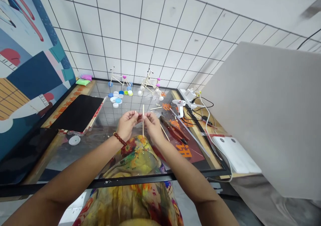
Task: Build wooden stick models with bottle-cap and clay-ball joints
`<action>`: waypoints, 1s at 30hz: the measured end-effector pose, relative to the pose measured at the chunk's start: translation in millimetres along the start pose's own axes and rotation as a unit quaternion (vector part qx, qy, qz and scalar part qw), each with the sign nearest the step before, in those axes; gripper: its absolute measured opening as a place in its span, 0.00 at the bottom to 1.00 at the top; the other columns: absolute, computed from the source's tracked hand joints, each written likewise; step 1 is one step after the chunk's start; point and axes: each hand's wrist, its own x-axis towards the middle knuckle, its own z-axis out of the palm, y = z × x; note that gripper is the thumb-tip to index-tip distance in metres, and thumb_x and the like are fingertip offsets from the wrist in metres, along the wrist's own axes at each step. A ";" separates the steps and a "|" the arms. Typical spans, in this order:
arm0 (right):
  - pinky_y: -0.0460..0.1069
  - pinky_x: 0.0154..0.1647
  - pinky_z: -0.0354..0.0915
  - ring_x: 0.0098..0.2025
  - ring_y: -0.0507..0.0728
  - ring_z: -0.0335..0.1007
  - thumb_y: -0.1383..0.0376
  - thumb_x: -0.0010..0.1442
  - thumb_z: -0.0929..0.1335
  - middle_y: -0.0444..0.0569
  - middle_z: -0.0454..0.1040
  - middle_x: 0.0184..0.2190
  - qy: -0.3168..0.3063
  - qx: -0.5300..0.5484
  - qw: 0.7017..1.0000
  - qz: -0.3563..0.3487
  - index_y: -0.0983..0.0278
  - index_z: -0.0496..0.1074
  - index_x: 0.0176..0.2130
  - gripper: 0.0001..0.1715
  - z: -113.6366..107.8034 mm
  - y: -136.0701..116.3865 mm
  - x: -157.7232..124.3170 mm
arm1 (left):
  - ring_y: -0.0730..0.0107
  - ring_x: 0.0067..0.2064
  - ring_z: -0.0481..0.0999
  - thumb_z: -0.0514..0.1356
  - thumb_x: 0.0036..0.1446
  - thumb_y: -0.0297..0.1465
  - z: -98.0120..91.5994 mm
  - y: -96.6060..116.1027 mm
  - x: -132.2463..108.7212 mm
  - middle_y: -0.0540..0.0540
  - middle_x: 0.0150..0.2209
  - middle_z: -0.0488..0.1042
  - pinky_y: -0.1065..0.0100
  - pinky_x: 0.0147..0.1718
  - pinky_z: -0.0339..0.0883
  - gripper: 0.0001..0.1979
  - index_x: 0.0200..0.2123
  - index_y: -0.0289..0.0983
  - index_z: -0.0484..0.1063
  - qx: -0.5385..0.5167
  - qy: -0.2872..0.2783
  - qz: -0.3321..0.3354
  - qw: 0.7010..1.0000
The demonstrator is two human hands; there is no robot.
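Observation:
My right hand [152,125] pinches a thin wooden stick [143,110], which points away from me over the glass tabletop. Close beside it, my left hand [127,124] has its thumb and fingers closed on a short wooden stick piece [136,116]; a bead bracelet circles that wrist. Another wooden stick [165,133] lies by my right wrist. Pliers with red handles [178,132] rest just to the right. Farther off lie short cut stick pieces [155,108].
Two stick models [117,79] [151,85] stand at the back beside several bottle caps [117,100]. A white glue gun [179,107] and cables are at right. A black sheet [79,112] lies left, near a white lid [74,140]. White boxes [235,154] sit at the right edge.

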 end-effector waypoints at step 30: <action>0.51 0.44 0.67 0.38 0.56 0.73 0.56 0.57 0.69 0.47 0.79 0.34 0.013 -0.006 1.000 0.018 0.62 0.78 0.36 0.14 -35.7 11.2 5.0 | 0.71 0.29 0.78 0.67 0.53 0.32 3.9 4.7 -12.0 0.46 0.27 0.77 0.69 0.33 0.74 0.10 0.37 0.31 0.77 0.100 -0.075 -0.179 0.976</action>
